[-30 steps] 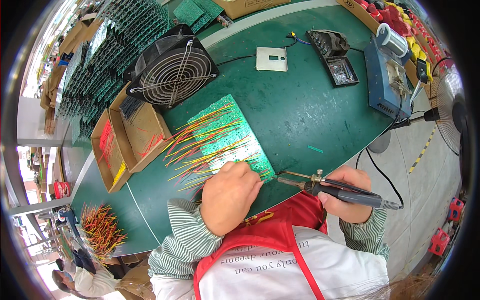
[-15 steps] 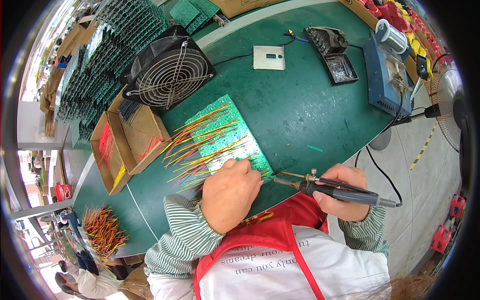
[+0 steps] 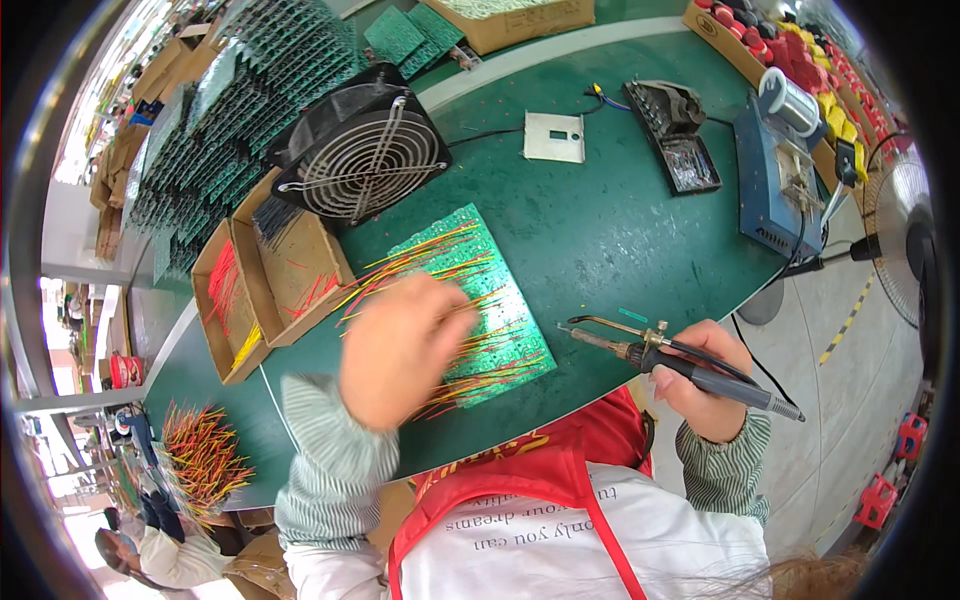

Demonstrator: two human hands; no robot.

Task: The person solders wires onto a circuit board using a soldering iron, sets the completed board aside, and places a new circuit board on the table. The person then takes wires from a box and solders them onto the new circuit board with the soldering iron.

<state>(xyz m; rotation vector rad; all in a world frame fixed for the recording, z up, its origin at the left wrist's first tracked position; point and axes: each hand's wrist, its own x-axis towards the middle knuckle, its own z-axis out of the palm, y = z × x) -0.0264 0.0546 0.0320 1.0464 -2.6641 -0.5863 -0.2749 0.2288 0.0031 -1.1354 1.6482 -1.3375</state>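
My right hand (image 3: 708, 385) is closed around the handle of a soldering iron (image 3: 745, 391) with a thin brass solder-feed tube along it. The iron's tip points left, apart from the right edge of a green circuit board panel (image 3: 507, 290). Rows of red and yellow wires (image 3: 425, 247) run across the panel, many sticking out past its left edge. My left hand (image 3: 395, 355) is over the panel's left side and the wire ends. Motion blurs it, so its fingers and anything in them are unclear.
Left of the panel sits a divided cardboard box (image 3: 262, 290) with red, yellow and black wires. Behind it stand a black fan (image 3: 365, 150) and stacked circuit boards (image 3: 235, 130). A blue soldering station (image 3: 765, 185) with a solder spool (image 3: 790, 100) is at far right. A wire bundle (image 3: 205, 455) lies at left.
My left hand has moved left and away from the panel's near edge. The soldering iron has drawn back from the panel's near right corner, its tip now off it.
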